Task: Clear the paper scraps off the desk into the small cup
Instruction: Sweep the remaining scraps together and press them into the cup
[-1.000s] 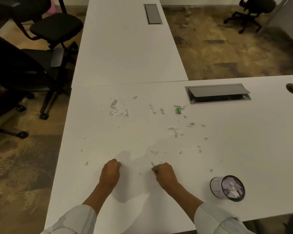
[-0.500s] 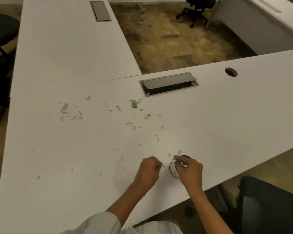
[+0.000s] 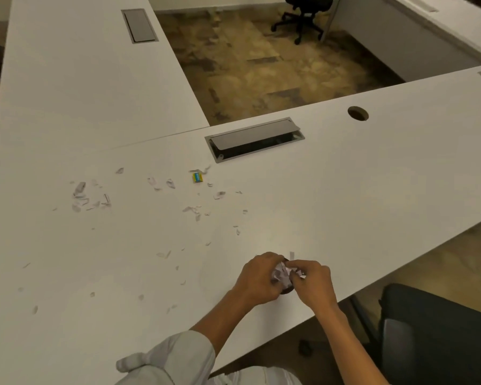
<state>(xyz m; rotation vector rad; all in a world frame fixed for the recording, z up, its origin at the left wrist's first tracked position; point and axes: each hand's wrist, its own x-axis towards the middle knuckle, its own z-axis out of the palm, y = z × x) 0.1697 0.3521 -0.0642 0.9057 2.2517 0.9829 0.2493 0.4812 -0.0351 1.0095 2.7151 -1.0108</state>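
The white L-shaped desk (image 3: 345, 190) fills the view, its grey cable hatch (image 3: 254, 138) propped open at the far edge and a round grommet hole (image 3: 358, 113) to its right. Paper scraps (image 3: 79, 194) lie strewn across the left and middle of the top, with a small yellow-and-blue item (image 3: 197, 177) among them near the hatch. Near the front edge, both hands meet over the small cup (image 3: 286, 289), mostly hidden beneath them. Left hand (image 3: 257, 279) is curled around a wad of crumpled scraps (image 3: 282, 275); right hand (image 3: 314, 282) pinches at that same wad right above the cup
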